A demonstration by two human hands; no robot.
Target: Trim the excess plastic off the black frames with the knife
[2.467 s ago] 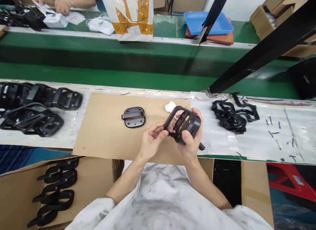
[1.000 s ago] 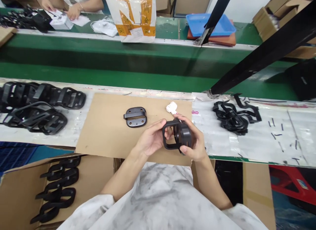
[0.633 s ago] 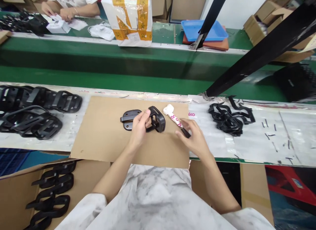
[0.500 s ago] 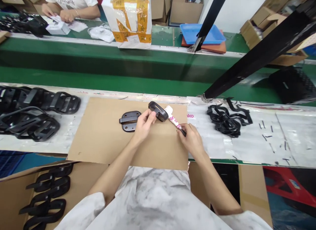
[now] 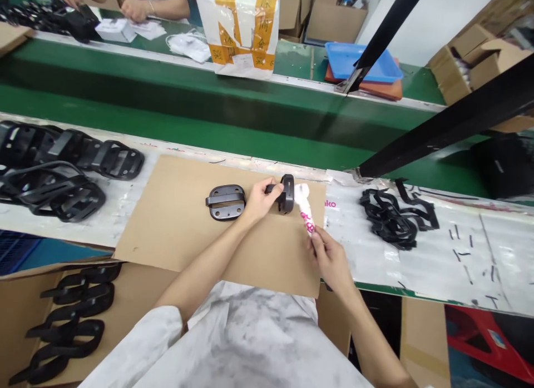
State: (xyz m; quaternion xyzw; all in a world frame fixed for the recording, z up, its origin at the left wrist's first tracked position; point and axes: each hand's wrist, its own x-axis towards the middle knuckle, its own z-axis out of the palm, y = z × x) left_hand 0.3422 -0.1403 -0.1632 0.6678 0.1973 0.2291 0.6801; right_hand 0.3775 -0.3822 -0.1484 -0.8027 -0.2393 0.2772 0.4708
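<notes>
My left hand point(image 5: 259, 199) is closed on a black plastic frame part point(image 5: 286, 193), holding it on edge over the brown cardboard sheet point(image 5: 175, 227). My right hand point(image 5: 329, 257) pinches the lower end of a white tube with pink lettering point(image 5: 304, 207), whose top touches the black part. A second black part with a bar and holes point(image 5: 226, 201) lies flat on the cardboard just left of my left hand.
Stacks of black frames point(image 5: 54, 171) lie at the left, and a tangle of black trimmings point(image 5: 396, 218) at the right. A cardboard box below holds more frames point(image 5: 70, 316). Beyond the green conveyor point(image 5: 167, 115), another person's hands point(image 5: 133, 7) work. A black diagonal post point(image 5: 450, 124) crosses at right.
My hands separated: the left carried the black part up to the cardboard beside the flat part, and the right took the white tube and brought its top against the part.
</notes>
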